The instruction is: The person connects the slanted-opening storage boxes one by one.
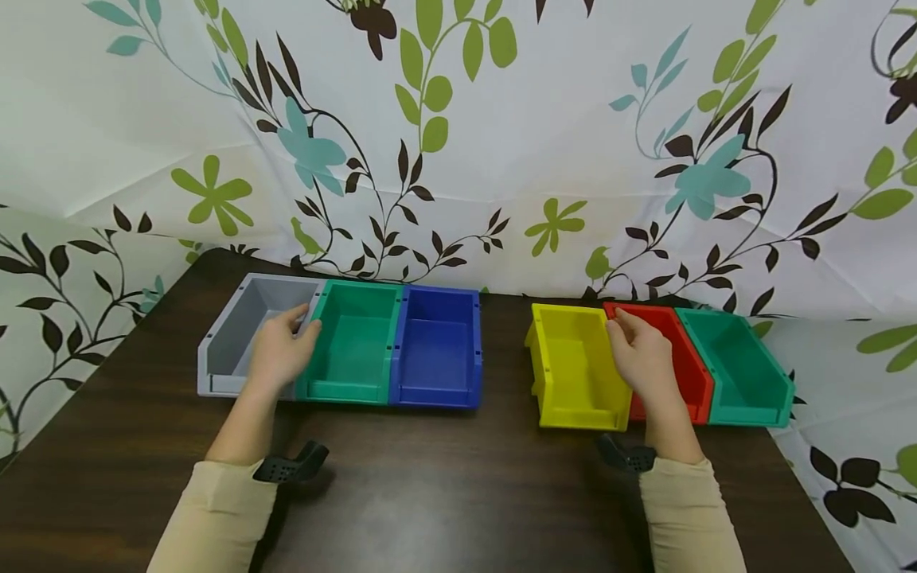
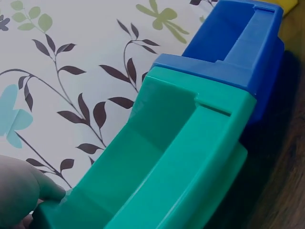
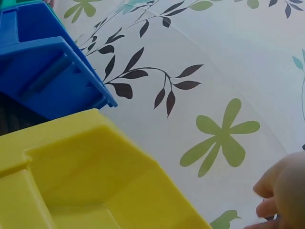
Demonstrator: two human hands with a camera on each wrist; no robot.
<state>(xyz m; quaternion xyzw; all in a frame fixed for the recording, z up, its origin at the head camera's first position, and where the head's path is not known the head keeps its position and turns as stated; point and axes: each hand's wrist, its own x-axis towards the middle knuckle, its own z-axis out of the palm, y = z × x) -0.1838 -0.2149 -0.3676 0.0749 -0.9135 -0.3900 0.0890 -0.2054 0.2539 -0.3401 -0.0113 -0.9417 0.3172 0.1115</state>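
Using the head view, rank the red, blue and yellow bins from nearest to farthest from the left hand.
From the left hand:
1. Blue bin: right end of the left group.
2. Yellow bin: across the gap, left end of the right group.
3. Red bin: middle of the right group.

In front of you is a table [image 1: 501,509] with a dark brown, faintly grained top, a soft pale sheen of light lying on the part nearer you. Behind its far edge you face a white fabric hanging [image 1: 559,103], printed with dark brown leafy vines, green sprigs, pale blue blossoms [image 1: 709,181], a green flower [image 1: 212,196] above the far left corner and a green bird [image 1: 306,237]. Creases cross the cloth, and matching print shows past your left and right edges.
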